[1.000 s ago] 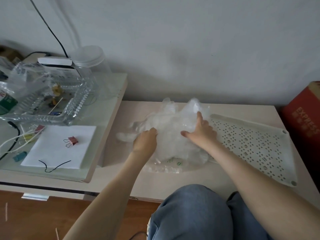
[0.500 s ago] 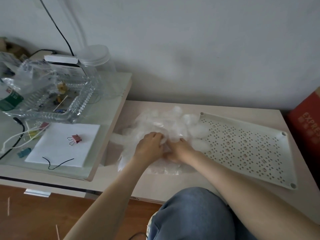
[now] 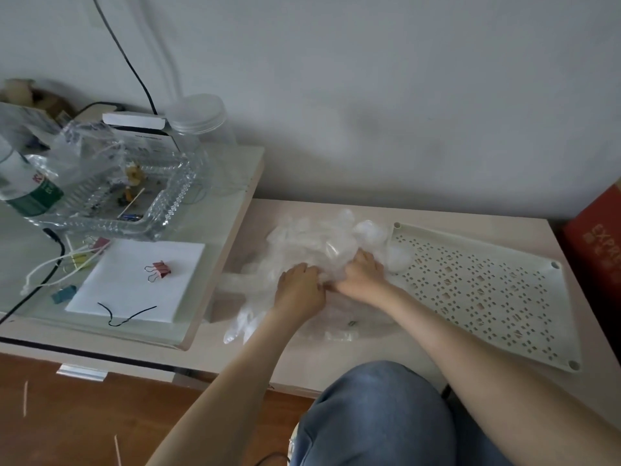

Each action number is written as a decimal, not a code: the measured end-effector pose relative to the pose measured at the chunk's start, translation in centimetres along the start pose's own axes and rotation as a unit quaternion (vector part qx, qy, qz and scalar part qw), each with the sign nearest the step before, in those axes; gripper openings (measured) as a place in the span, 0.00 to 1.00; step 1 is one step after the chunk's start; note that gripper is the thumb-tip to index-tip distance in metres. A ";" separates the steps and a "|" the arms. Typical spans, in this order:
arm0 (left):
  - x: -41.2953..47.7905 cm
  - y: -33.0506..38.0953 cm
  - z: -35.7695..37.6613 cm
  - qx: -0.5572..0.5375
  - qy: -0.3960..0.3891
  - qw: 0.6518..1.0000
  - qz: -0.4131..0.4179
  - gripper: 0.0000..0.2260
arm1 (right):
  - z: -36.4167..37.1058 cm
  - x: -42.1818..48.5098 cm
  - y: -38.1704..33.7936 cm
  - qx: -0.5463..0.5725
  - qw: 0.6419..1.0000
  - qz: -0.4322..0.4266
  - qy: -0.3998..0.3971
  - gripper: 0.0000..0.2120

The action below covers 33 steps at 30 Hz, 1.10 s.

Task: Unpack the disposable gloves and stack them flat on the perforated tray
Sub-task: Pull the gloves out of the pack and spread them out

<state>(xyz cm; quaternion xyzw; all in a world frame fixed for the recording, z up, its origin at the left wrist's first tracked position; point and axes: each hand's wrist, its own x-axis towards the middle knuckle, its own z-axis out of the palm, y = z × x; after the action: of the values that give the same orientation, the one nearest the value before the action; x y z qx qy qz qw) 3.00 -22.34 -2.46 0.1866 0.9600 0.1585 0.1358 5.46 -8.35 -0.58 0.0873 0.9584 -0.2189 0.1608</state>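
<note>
Crumpled pile of clear plastic disposable gloves (image 3: pixel 312 240) on beige worktop (image 3: pixel 437 215), right edge overlapping left end of cream perforated plastic tray (image 3: pixel 487 290). L hand (image 3: pixel 299 290) & R hand (image 3: pixel 361 277) side by side, fingers of both curled into pile, gripping it.

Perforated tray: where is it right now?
Head view: perforated tray on the table, right side, left edge meeting the glove pile by the right hand.

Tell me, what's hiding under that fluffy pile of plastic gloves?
A clear wrapper pokes out beneath the glove pile on the table; the pile's right edge overlaps the perforated tray. The rest underneath is covered.
</note>
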 end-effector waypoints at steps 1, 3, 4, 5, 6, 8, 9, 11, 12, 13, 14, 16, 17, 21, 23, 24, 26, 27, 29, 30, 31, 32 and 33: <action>0.1 0.3 -0.4 -0.006 0.008 1.000 -0.010 0.17 | -0.7 -0.1 0.1 0.046 0.999 0.016 0.021 0.31; 0.0 1.1 -1.2 -0.021 0.019 0.999 -0.025 0.19 | -1.7 -0.1 0.5 0.133 0.988 0.033 0.074 0.21; -0.1 1.5 -1.5 -0.026 0.018 0.999 -0.027 0.19 | -1.9 0.0 0.7 0.155 0.983 0.038 0.096 0.16; -0.1 1.8 -1.7 -0.030 0.012 0.999 -0.026 0.20 | -2.1 0.0 0.7 0.171 0.978 0.038 0.111 0.18; -0.2 2.1 -1.8 -0.033 0.007 0.999 -0.028 0.19 | -2.0 0.0 0.7 0.186 0.974 0.041 0.121 0.20; -0.2 2.3 -1.8 -0.017 0.002 0.999 -0.044 0.21 | -1.5 0.3 0.7 0.221 0.963 0.041 0.147 0.22; -0.2 2.4 -1.8 0.007 0.001 0.999 -0.050 0.24 | -1.3 0.4 0.6 0.241 0.956 0.037 0.160 0.21; -0.1 2.4 -2.0 0.053 -0.003 0.997 -0.050 0.27 | -1.0 0.7 0.3 0.280 0.942 0.026 0.181 0.15; -0.1 2.4 -2.1 0.054 -0.004 0.997 -0.053 0.28 | -1.4 0.5 0.0 0.310 0.933 0.019 0.183 0.14; 0.0 2.2 -2.2 0.045 -0.010 0.997 -0.057 0.28 | -2.0 0.2 -0.2 0.352 0.917 0.007 0.188 0.14; 0.0 2.1 -2.2 0.033 -0.021 0.997 -0.064 0.29 | -2.8 -0.2 -0.5 0.400 0.896 -0.003 0.194 0.12; -0.3 1.9 -2.6 0.020 -0.055 0.994 -0.090 0.29 | -4.7 -1.1 -0.6 0.496 0.841 -0.018 0.214 0.11; -0.3 1.9 -2.7 0.026 -0.067 0.992 -0.103 0.27 | -5.5 -1.4 -0.3 0.535 0.814 -0.021 0.223 0.12; -0.1 3.9 -4.0 0.050 0.013 0.995 -0.087 0.15 | -8.1 -2.5 2.7 0.639 0.735 0.011 0.226 0.09; 0.6 5.8 -4.3 0.015 0.070 0.997 0.003 0.11 | -8.8 -2.8 4.8 0.657 0.723 0.032 0.211 0.06; 1.1 7.3 -4.2 0.003 0.076 0.995 0.061 0.10 | -9.1 -3.2 6.3 0.655 0.724 0.053 0.209 0.06; 1.9 10.1 -3.8 0.018 0.041 0.984 0.171 0.13 | -8.8 -3.9 9.1 0.642 0.729 0.114 0.208 0.07; 2.3 11.6 -3.1 0.040 0.010 0.974 0.224 0.15 | -8.6 -4.7 10.7 0.634 0.728 0.148 0.214 0.07; 3.0 13.8 -1.4 0.100 -0.041 0.949 0.297 0.17 | -7.8 -5.8 13.7 0.627 0.718 0.204 0.222 0.07; 3.2 14.2 -0.4 0.134 -0.066 0.937 0.316 0.17 | -7.4 -6.2 15.0 0.622 0.717 0.222 0.224 0.08; 3.4 14.9 0.6 0.161 -0.093 0.926 0.328 0.18 | -7.0 -6.7 16.6 0.614 0.716 0.240 0.229 0.09; 3.5 15.0 1.4 0.182 -0.121 0.921 0.322 0.22 | -6.6 -7.0 17.8 0.606 0.719 0.253 0.230 0.09; 3.5 15.1 2.3 0.191 -0.141 0.920 0.312 0.27 | -6.2 -7.3 19.2 0.597 0.720 0.265 0.235 0.09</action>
<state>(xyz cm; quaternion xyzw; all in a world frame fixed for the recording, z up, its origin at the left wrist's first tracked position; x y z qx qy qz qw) 5.32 -7.07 0.12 0.5199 0.8357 -0.0220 0.1755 15.12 10.75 -0.25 0.4642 0.5744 -0.6663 -0.1033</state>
